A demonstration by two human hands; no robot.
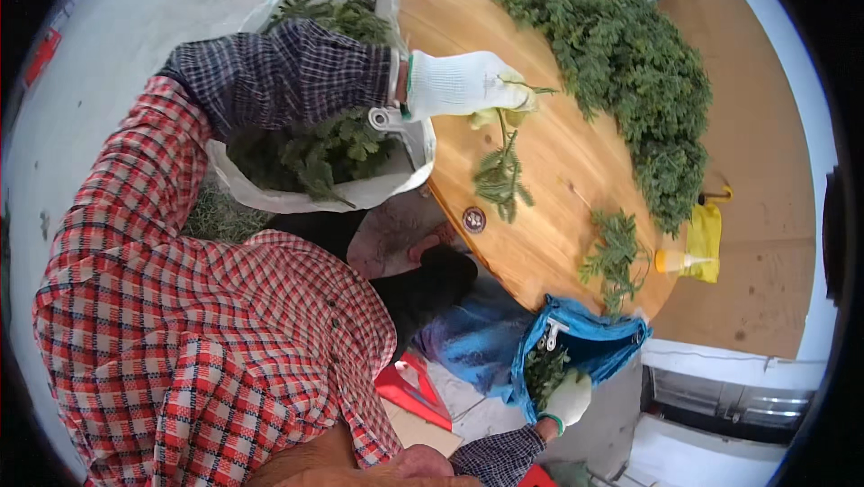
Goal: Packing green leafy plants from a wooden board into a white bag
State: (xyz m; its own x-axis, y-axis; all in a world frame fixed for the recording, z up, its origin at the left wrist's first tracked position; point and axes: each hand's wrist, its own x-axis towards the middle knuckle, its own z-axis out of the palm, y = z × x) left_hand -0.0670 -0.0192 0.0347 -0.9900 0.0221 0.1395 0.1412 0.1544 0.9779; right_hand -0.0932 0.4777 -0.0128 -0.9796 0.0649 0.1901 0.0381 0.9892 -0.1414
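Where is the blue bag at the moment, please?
In the head view, the blue bag is at lower right, by the wooden table and the gloved right hand.

The gloved left hand [468, 86] is held outstretched, fingers pinched; the gloved right hand [570, 399] is positioned well apart, fingertips hidden.

Bright, diffuse light, strong fisheye distortion

Likely workshop: table [558, 158], heaped greenery [621, 73]
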